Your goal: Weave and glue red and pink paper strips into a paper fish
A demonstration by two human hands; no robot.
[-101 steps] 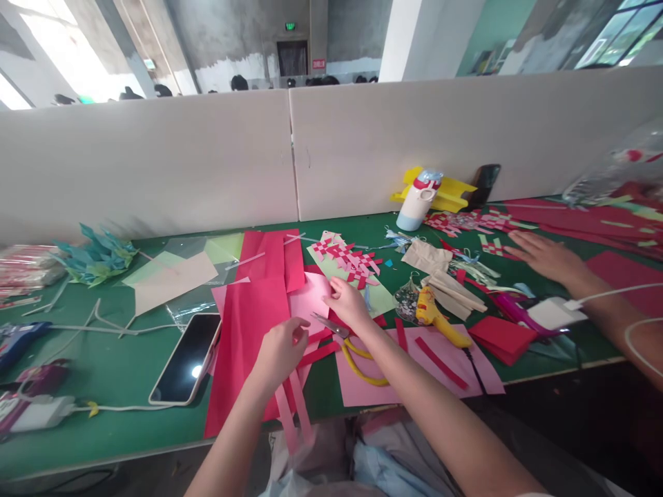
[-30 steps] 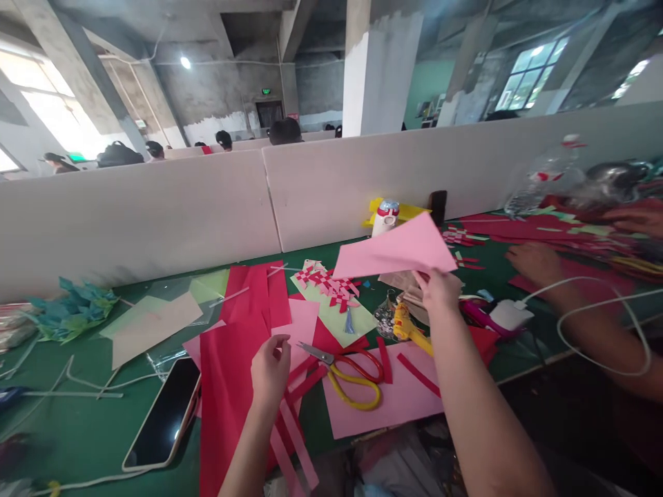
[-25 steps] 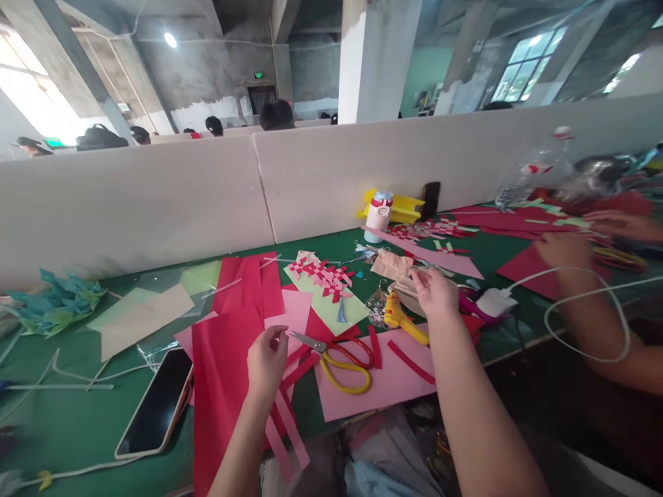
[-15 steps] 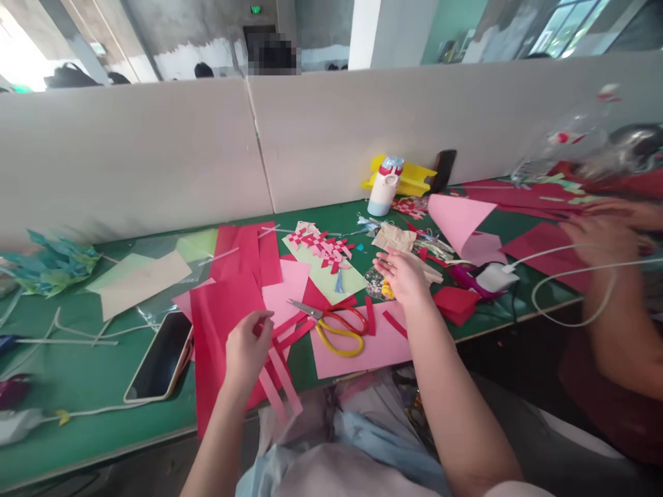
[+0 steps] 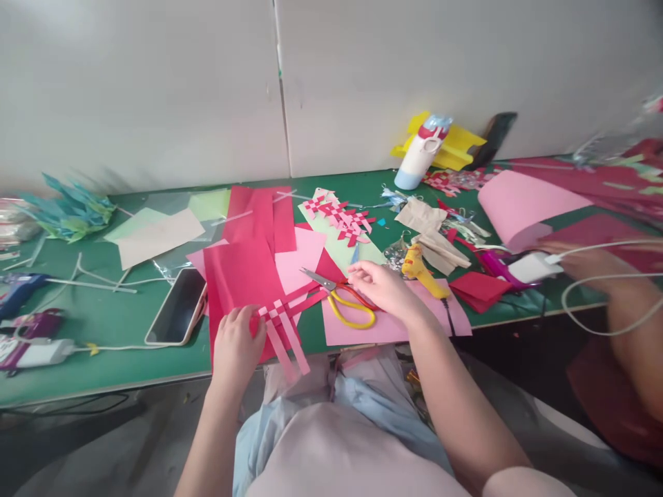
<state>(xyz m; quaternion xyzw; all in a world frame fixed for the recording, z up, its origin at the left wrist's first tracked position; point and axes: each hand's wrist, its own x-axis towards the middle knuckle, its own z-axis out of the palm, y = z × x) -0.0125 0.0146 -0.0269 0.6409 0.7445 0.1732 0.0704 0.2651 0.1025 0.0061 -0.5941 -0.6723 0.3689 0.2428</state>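
Two pink strips (image 5: 294, 342) run from a small checked woven piece (image 5: 273, 311) toward the near edge of the counter (image 5: 119, 317), their ends reaching past it. Red strips (image 5: 311, 299) stretch from the same woven piece toward the right. It lies over the near part of a large red sheet (image 5: 235, 276), at the right side of the left hand (image 5: 237, 338). That hand is curled in, fingertips at the left end of the woven piece — they appear to pinch it, though the contact is partly hidden.

The right hand (image 5: 380, 286) is partly open, fingers loosely bent, with nothing seen in its hold. Between the hands lie the scissors (image 5: 327, 283), their long axis slanting from the points at far left to the loops at near right, so the loops face the right hand, the nearer of the two. Its fingers are over or just beside the red loop (whether they touch it, I cannot tell). Under the yellow loop is a pink sheet (image 5: 394, 331).

Farther off, checked pieces (image 5: 339, 217) rest on a pale green card (image 5: 357, 255). A yellow glue gun (image 5: 422, 271) lies right of the right hand; a phone (image 5: 176, 307) sits left of the red sheet — well apart from the scissors.
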